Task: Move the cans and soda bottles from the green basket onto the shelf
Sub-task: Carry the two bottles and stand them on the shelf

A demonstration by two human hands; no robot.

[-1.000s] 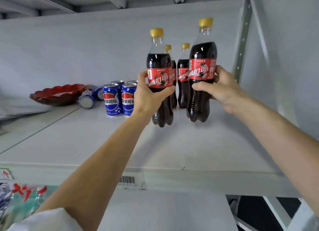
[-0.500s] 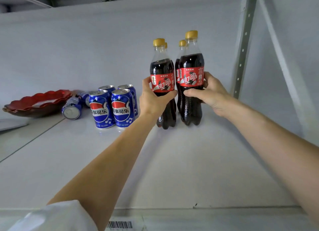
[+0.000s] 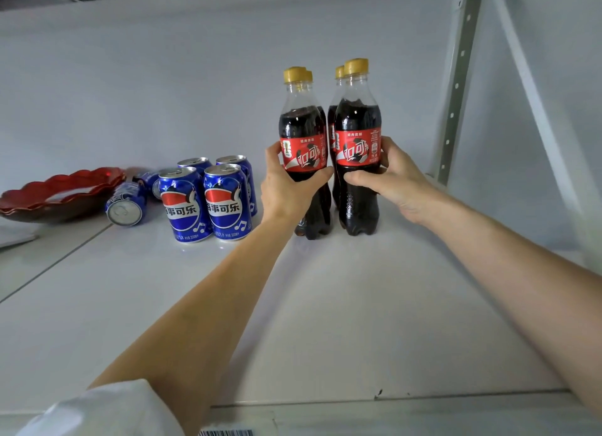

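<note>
Two cola bottles with red labels and yellow caps stand on the white shelf [image 3: 325, 305]. My left hand [image 3: 286, 188] grips the left bottle [image 3: 303, 135] around its label. My right hand [image 3: 391, 178] grips the right bottle [image 3: 358, 132] the same way. Both bottles rest with their bases on the shelf. Directly behind them stand two more cola bottles [image 3: 339, 73], mostly hidden. Left of the bottles stand several upright blue cans [image 3: 224, 204]. Two more blue cans [image 3: 125, 202] lie on their sides further left. The green basket is out of view.
A red scalloped bowl [image 3: 58, 191] sits at the far left of the shelf. A perforated metal upright [image 3: 456, 87] rises at the right, with a white diagonal brace beside it. The shelf's front edge carries a barcode label [image 3: 224, 432].
Both hands have carried their bottles down and back from mid-air. The bottles now stand on the shelf in front of the rear pair. The view has moved closer over the shelf.
</note>
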